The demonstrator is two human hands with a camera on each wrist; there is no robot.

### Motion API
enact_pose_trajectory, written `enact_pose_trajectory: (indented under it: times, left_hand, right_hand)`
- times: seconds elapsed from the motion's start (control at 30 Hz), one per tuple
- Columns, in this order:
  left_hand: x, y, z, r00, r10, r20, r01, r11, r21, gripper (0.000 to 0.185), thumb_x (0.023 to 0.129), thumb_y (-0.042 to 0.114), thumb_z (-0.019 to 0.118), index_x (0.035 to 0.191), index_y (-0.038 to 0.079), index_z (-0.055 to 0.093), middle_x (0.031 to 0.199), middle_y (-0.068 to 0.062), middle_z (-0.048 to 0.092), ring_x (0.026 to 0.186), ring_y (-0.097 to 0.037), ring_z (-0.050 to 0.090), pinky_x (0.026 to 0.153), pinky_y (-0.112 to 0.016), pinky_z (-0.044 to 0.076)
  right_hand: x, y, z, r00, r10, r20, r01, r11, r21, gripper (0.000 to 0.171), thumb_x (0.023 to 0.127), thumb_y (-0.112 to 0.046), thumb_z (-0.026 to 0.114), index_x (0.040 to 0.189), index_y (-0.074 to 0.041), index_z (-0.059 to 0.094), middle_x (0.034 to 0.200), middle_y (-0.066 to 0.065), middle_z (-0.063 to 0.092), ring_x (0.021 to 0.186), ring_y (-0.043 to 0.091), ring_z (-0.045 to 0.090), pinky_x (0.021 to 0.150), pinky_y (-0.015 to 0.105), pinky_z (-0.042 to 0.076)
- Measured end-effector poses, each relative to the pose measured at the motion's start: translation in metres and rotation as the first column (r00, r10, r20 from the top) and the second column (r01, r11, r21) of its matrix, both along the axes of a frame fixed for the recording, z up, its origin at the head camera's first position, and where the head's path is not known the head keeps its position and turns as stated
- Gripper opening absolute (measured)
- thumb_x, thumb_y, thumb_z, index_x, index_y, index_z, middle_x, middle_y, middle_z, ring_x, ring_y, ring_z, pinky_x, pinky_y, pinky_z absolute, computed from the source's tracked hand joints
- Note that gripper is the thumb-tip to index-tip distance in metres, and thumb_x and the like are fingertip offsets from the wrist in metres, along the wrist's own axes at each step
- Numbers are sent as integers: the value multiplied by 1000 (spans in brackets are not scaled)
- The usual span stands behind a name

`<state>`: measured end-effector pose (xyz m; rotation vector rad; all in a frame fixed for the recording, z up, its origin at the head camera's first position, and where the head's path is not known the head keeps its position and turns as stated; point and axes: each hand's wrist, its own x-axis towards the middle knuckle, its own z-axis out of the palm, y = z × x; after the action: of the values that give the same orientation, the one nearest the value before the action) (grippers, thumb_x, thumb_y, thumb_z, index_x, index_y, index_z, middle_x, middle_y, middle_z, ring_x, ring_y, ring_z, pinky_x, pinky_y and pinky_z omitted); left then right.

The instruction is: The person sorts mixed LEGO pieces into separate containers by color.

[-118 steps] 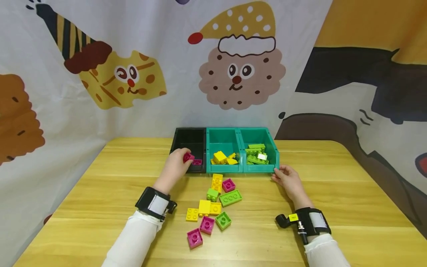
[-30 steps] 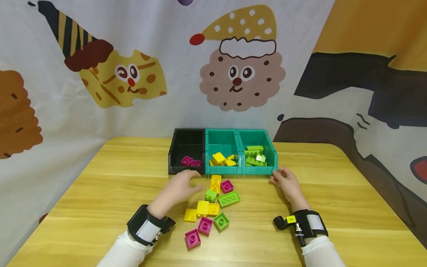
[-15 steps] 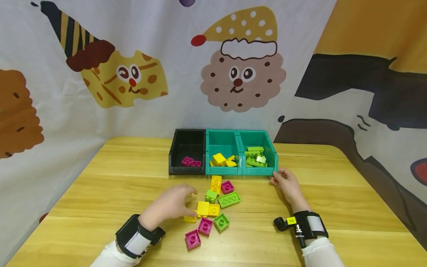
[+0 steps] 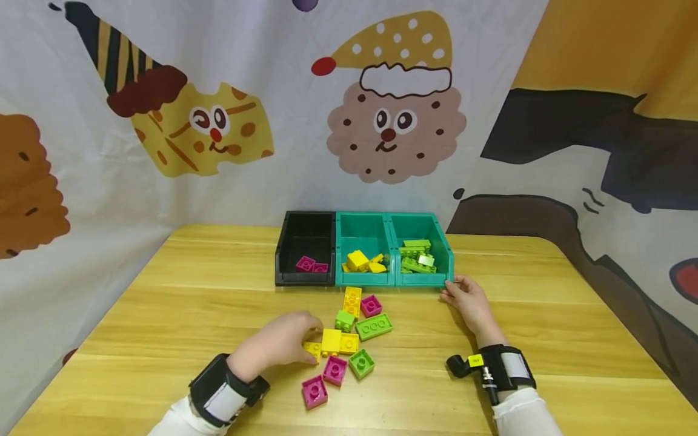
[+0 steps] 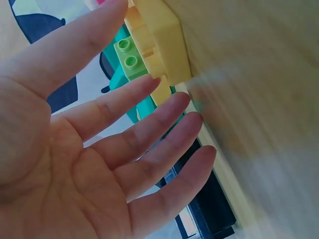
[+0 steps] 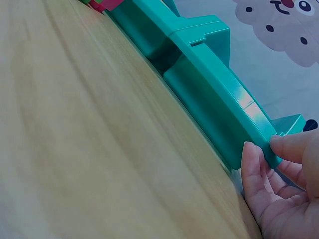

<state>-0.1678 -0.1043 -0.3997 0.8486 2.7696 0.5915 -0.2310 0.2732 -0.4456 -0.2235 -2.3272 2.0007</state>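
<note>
My left hand (image 4: 275,344) is spread low over a small yellow toy brick (image 4: 312,350) on the table, thumb on one side and fingers on the other. In the left wrist view the fingers look nearly straight, and the index fingertip overlaps the edge of a yellow brick (image 5: 167,40); firm contact is unclear. A larger yellow brick (image 4: 331,341) lies just right of it, touching another yellow piece (image 4: 349,343). With thumb and fingers, my right hand (image 4: 468,301) pinches the front right corner of the teal bin (image 4: 422,280).
A black bin (image 4: 305,279) holds pink bricks; the middle teal bin (image 4: 364,279) holds yellow ones, the right one green. Pink bricks (image 4: 314,392) lie nearest me. Green bricks (image 4: 374,326) lie among the pile. A printed curtain (image 4: 294,151) hangs behind.
A pink brick held earlier by my left hand now lies in the black bin. That hand has moved back toward me, down to the small yellow brick. My right hand stays at the bin corner.
</note>
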Motion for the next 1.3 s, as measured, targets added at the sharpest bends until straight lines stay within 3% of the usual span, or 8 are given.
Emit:
enact_pose_trajectory:
  times: [0.33, 0.77, 1.3]
  left_hand:
    - [-1, 0, -2, 999, -34, 27, 34, 999, 13, 40, 67, 17, 85, 101, 2, 68, 89, -2, 63, 78, -14, 53, 79, -35, 50]
    - [-2, 0, -3, 995, -94, -17, 94, 996, 0, 21, 72, 15, 81, 86, 6, 68, 79, 1, 58, 70, -10, 46, 70, -28, 45]
    - [2, 2, 0, 997, -82, -2, 82, 996, -26, 23, 69, 12, 82, 84, 8, 66, 78, 2, 56, 70, -9, 46, 70, -29, 47]
  right_hand:
    - [-1, 0, -2, 1000, 0, -7, 0, 1000, -7, 36, 100, -13, 46, 126, 9, 37, 94, 0, 51, 80, -1, 57, 76, 15, 51]
    - [-1, 0, -1, 1000, -5, 4, 5, 1000, 17, 36, 100, -13, 45, 128, 9, 36, 96, 2, 51, 81, -1, 57, 76, 15, 51]
    - [-2, 1, -2, 1000, -11, 1, 11, 999, 37, 35, 100, -14, 44, 127, 8, 38, 96, 2, 51, 82, -1, 57, 76, 14, 51]
